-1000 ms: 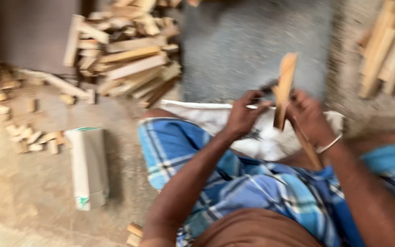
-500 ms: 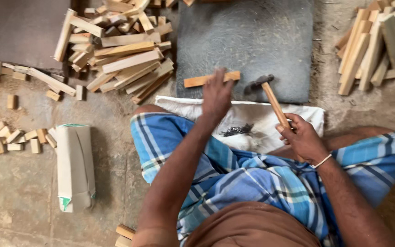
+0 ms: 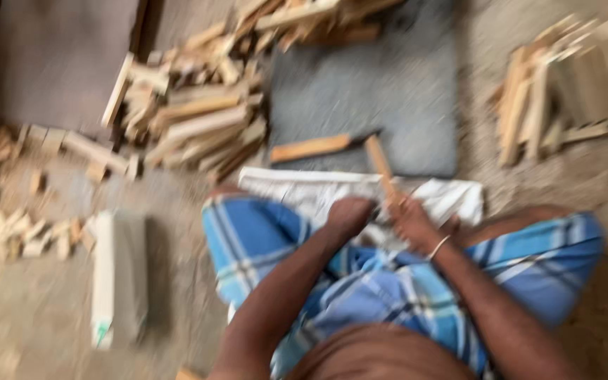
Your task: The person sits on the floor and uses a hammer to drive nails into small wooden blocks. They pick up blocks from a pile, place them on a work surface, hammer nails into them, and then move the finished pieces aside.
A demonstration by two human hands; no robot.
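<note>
Two hands meet mid-frame over a white cloth on the lap. Right hand is wrapped round a hammer handle; the head points up toward a grey slab. Left hand is curled into a fist just beside it, touching or nearly so; can't tell if it grips anything, too much blur.

One wood strip lies flat on the slab's lower edge, its right end close to the hammer head.

Stick pile upper left, second stack upper right, small offcuts at left, pale block lower left.

Risks as I see them:
- left fist sits right next to the handle, so a swing from here could clip the knuckles
- strip is loose on the slab edge; a glancing hit may kick it off toward the lap
- cloth bunched under both hands could snag the handle
- offcuts near the knees make shifting awkward
</note>
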